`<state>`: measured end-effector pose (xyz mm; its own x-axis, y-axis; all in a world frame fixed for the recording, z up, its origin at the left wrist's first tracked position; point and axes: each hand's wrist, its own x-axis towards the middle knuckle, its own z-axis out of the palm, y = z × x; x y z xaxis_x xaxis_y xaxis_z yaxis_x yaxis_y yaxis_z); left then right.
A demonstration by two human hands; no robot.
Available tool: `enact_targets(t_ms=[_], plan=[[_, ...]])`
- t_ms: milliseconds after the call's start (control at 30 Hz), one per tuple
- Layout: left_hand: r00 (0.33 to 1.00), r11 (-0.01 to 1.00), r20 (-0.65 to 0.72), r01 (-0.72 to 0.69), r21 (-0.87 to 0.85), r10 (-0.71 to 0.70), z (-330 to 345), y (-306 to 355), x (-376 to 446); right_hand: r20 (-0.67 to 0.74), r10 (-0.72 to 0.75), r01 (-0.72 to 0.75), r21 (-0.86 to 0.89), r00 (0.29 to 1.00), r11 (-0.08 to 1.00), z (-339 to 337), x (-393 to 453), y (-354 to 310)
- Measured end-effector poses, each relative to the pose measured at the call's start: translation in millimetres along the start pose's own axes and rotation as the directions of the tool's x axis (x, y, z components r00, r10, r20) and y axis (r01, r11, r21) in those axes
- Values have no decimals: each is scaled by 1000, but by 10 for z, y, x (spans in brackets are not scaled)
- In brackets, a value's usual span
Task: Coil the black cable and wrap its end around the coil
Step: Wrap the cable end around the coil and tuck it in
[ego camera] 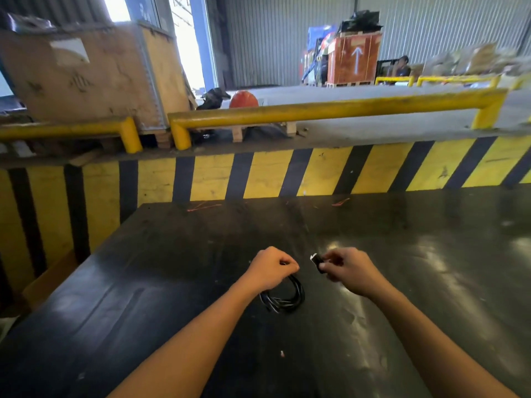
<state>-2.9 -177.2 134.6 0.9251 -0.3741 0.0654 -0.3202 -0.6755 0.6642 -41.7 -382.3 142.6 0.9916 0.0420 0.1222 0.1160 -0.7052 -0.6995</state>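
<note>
A black cable hangs in several loops from my left hand, which is closed around the top of the coil over a dark table. The loops dangle just below and right of that fist, close to the table surface. My right hand sits a short way to the right and pinches the cable's plug end, a small black connector with a pale tip. The stretch of cable between the two hands is hard to make out against the dark surface.
A yellow-and-black striped wall stands right behind the table's far edge. Yellow guard rails run above it. Crates and a seated person are far off. A small pale scrap lies on the table near me.
</note>
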Motion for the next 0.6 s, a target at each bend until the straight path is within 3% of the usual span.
enact_targets(t_ms=[267, 433, 600], plan=[[976, 971, -22, -219, -92, 218, -490, 804, 105, -95, -304, 265, -293, 948, 919, -734, -43, -576], [970, 939, -21, -240, -248, 243, -646, 1074, -11, -156, -414, 343, -343, 897, 874, -898, -184, -758], [950, 933, 23, -301, -196, 311, -800, 1281, -95, -158, -460, 392, -330, 874, 859, -1003, -305, -845]])
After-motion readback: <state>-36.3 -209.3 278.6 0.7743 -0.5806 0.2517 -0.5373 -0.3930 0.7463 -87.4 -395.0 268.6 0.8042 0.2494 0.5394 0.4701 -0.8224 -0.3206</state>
